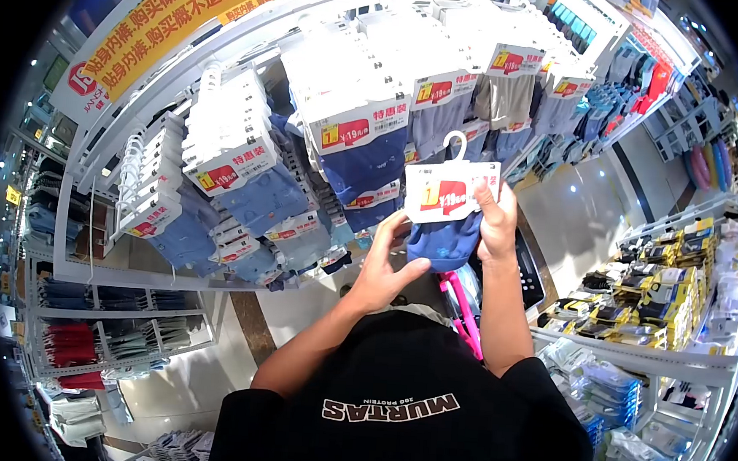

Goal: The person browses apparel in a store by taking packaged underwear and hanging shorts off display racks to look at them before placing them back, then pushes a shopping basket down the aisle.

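Between my two hands is a pair of navy underpants (449, 238) on a white hanger card with a hook and a red and yellow price print. My right hand (498, 226) is closed on the card's right side, thumb across its front and the other fingers hidden behind. From the left, my left hand (384, 265) pinches the edge of the navy cloth, its thumb near the lower hem. Just beyond hang packs of navy underpants (362, 175) with the same kind of card, and lighter blue packs (263, 199) hang further left.
A white display rack (77, 238) of hanging packs runs across the front under a yellow sign (166, 28). Below my right forearm is a bright pink bar (462, 321). A shelf of yellow and black packs (661, 291) stands right; folded clothes (70, 347) fill shelves at left.
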{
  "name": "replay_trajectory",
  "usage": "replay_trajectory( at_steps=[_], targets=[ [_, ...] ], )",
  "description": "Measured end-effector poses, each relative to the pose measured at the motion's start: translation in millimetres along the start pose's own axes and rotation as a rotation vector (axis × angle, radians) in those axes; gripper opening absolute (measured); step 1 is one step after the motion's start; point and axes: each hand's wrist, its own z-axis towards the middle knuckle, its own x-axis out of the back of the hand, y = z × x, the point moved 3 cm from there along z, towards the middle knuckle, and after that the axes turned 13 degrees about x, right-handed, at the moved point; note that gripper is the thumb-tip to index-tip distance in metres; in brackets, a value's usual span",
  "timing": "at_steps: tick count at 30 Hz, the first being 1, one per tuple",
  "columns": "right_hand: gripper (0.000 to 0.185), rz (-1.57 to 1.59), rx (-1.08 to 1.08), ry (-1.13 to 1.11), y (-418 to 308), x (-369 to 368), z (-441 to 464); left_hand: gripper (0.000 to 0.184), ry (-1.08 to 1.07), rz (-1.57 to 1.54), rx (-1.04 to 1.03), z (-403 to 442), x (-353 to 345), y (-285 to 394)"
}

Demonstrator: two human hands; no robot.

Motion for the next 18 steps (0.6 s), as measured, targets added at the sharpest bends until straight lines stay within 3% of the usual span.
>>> replay_trajectory(
  at_steps=[1, 2, 3, 5, 8, 13, 14, 16, 18],
  targets=[
    [0.033, -0.027, -0.006, 0.010, 2.7, 0.2, -7.8, 0.071, -0.058, 0.047, -0.009, 3.5, -3.9, 4.2],
    [0.033, -0.052, -0.008, 0.022, 5.2, 1.3, -14.4, 0.055, -0.075, -0.049, -0.014, 4.8, -10.5, 10.2],
    [0.034, -0.077, -0.009, 0.036, 7.4, 4.7, -19.8, 0.036, -0.078, -0.188, 0.122, 3.5, -15.4, 3.8],
    [0.035, -0.116, -0.021, 0.041, 10.6, 19.9, -28.7, 0.028, -0.021, -0.204, 0.118, 6.9, -18.6, -6.7],
    [0.045, -0.091, -0.068, 0.068, 7.8, 31.4, -37.5, 0.024, -0.033, -0.310, 0.165, 4.8, -21.7, 1.6],
    [0.044, -0.052, -0.037, 0.136, 10.3, 26.3, -46.8, 0.022, -0.056, -0.382, 0.227, 3.9, -23.2, -2.3],
    [0.046, -0.057, -0.029, 0.152, 11.9, 24.4, -48.6, 0.022, -0.013, -0.347, 0.209, 3.6, -23.3, -2.4],
    [0.055, 0.027, -0.025, 0.232, 25.4, 21.0, -54.0, 0.023, 0.114, -0.036, 0.089, -2.7, -23.5, 10.5],
    [0.051, -0.018, -0.086, 0.299, 41.7, 20.6, -61.5, 0.024, 0.220, 0.394, -0.097, -10.3, -23.7, 22.2]
  ],
)
